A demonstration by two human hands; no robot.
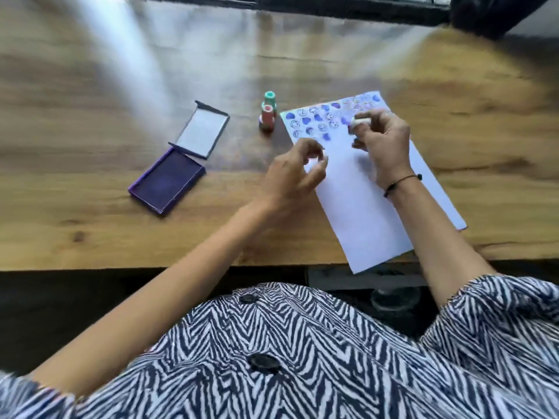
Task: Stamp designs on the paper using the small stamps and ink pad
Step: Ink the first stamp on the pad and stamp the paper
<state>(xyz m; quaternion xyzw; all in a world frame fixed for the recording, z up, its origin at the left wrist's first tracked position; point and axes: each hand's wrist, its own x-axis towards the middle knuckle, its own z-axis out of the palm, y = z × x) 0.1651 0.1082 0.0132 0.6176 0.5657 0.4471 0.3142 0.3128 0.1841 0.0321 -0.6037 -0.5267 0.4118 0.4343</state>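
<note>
A white sheet of paper [363, 207] lies tilted on the wooden table, its far end covered with several blue stamped designs [314, 122]. My right hand [384, 143] hovers over the stamped area, shut on a small white stamp [361, 120]. My left hand [293, 170] floats at the paper's left edge with curled fingers holding nothing. Left of the paper stand a green stamp [269, 99] and a red stamp [267, 117]. The open purple ink pad [168, 179] lies further left, its lid [202, 132] folded back.
The table's near edge [151, 269] runs just in front of my body; the paper's near corner overhangs it. A dark window frame [332, 7] borders the far side. Bare wood surrounds the ink pad.
</note>
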